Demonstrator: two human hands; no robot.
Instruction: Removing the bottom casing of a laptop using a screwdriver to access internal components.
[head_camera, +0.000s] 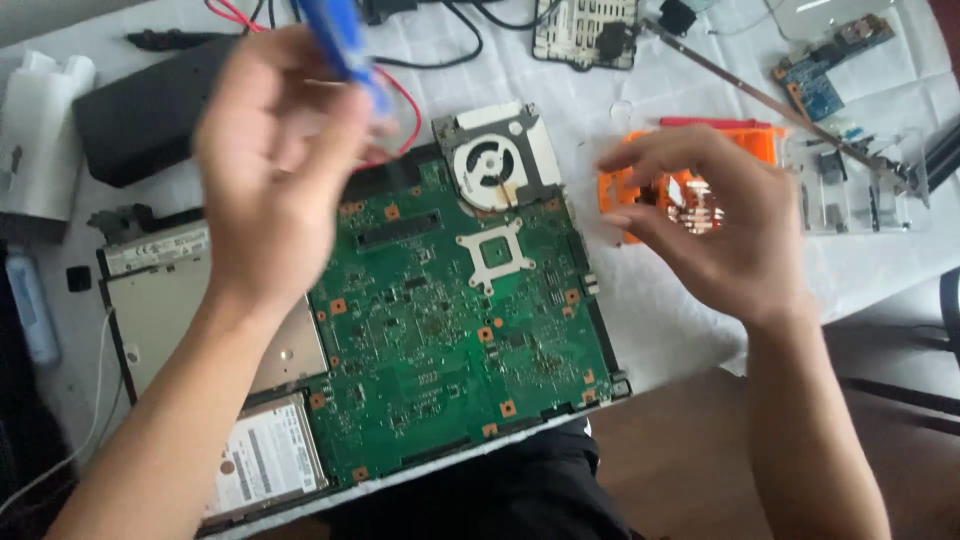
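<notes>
An opened laptop base lies in front of me with its green motherboard (450, 320) bare, a round cooling fan (490, 165) at its far edge. My left hand (275, 165) is raised above the board's left part, blurred, and grips a blue-handled screwdriver (345, 45) pointing up and away. My right hand (715, 230) hovers to the right of the board over an orange tray (760, 140), fingers curled, with something small and shiny (700, 215) between them; I cannot tell what it is.
An optical drive (160, 310) and a hard drive (265, 460) sit in the base's left side. A black brick (140, 115), red and black cables, a clear compartment box (860, 185), a small blue board (820, 85) and a keyboard part (585, 30) lie on the white cloth.
</notes>
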